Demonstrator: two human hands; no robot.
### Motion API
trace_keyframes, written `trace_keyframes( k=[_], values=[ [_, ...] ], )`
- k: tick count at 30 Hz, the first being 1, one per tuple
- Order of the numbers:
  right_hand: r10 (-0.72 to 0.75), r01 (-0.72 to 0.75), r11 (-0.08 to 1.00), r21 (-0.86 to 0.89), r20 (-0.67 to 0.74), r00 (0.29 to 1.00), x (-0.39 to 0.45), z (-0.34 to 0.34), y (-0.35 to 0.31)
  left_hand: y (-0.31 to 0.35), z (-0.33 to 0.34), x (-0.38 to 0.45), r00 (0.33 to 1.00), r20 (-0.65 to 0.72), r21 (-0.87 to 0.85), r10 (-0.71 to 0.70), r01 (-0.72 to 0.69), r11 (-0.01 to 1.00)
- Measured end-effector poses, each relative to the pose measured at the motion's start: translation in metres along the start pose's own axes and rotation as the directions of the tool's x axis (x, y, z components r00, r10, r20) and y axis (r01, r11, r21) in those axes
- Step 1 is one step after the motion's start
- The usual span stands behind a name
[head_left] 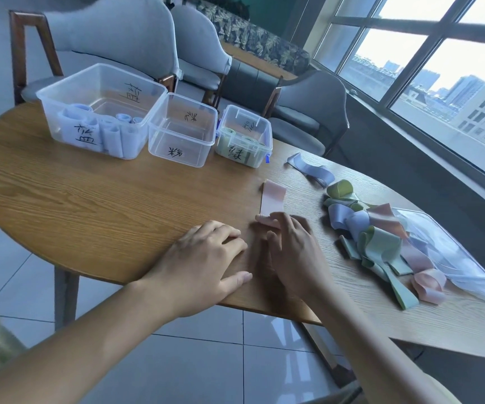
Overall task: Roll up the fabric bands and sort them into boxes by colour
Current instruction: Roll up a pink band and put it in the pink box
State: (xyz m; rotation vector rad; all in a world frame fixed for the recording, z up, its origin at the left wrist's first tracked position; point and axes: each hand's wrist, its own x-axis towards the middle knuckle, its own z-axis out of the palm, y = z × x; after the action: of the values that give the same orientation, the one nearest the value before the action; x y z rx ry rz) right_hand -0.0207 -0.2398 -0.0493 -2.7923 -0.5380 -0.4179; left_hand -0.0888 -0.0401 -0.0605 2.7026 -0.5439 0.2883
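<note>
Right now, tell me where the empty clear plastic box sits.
Head view, far left of the table: the empty clear plastic box stands between the blue-band box and the green-band box.

Handwritten black characters mark each clear box: 蓝 on the large box [95,138], 粉 on the middle box [175,152], 绿 on the small box [235,152].
</note>
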Motion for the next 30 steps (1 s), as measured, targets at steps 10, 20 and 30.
trace_keyframes(
  k=[10,20,30],
  values=[
    [0.010,-0.014,0.997,-0.073,-0.047,0.999,0.019,0.002,0.003,0.000,0.001,0.000,1.000,-0.004,-0.002,-0.002,0.002,1.000],
    [-0.168,0.148,0.978,-0.145,-0.135,0.976,0.030,-0.001,0.007,0.001,0.000,0.000,1.000,0.004,-0.003,-0.004,0.004,1.000],
    [-0.125,0.124,0.992,-0.011,-0.065,0.990,0.050,0.008,0.024,-0.001,0.001,0.000,1.000,0.003,-0.016,0.000,0.000,1.000]
  ],
)
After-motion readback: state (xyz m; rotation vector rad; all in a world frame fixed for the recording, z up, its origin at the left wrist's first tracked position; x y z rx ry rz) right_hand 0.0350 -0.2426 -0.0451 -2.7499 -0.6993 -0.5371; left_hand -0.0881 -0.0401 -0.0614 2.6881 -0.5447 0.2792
